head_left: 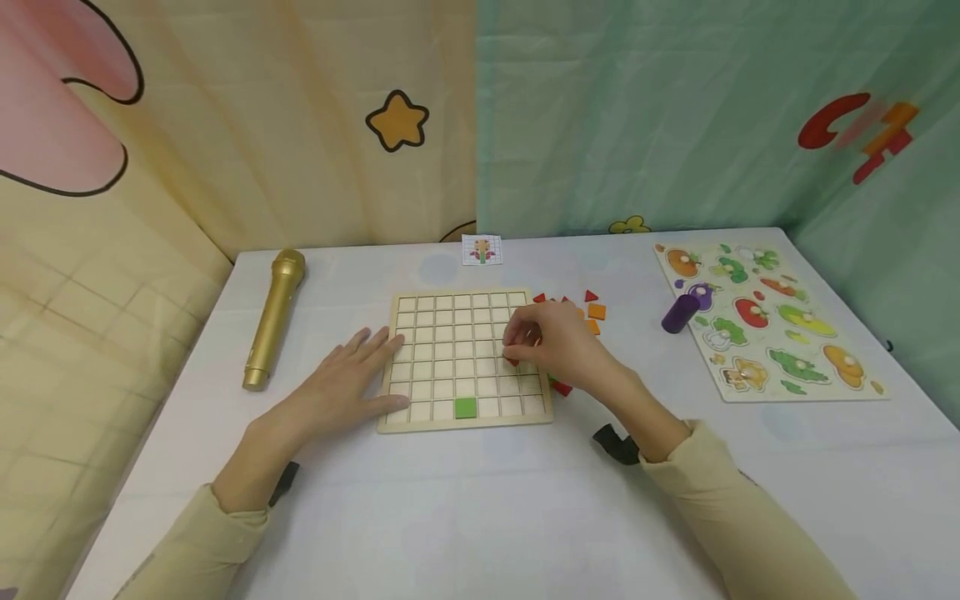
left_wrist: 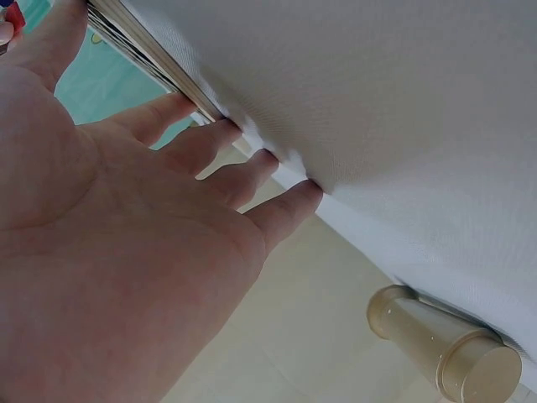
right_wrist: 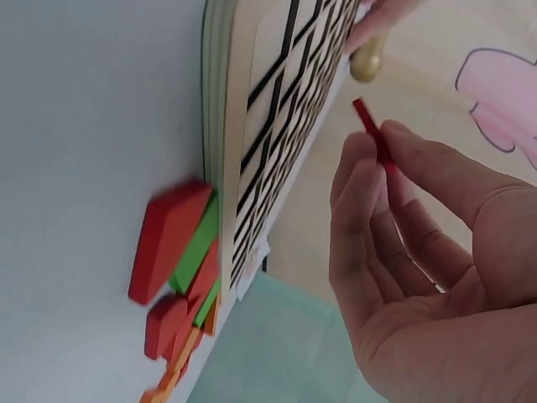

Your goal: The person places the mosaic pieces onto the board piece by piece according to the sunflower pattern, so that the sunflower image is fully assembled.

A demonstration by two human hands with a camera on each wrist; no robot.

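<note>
A wooden grid board [head_left: 465, 428] lies on the white table, with one green square tile [head_left: 466, 407] in its bottom row. My right hand [head_left: 558, 340] is above the board's right side and pinches a small red tile [right_wrist: 366, 117] between thumb and fingertips, apart from the grid in the right wrist view. Its full shape is partly hidden by the fingers. My left hand [head_left: 341, 379] lies with spread, straight fingers along the board's left edge, touching it; in the left wrist view the fingertips rest at the table and the board's side.
Loose red, green and orange tiles [head_left: 596, 312] lie beyond the board's right edge. A small pattern card [head_left: 482, 250] is behind the board. A gold microphone [head_left: 275, 320] lies at left. At right are a purple cylinder [head_left: 679, 313] and a vegetable puzzle board [head_left: 810, 393].
</note>
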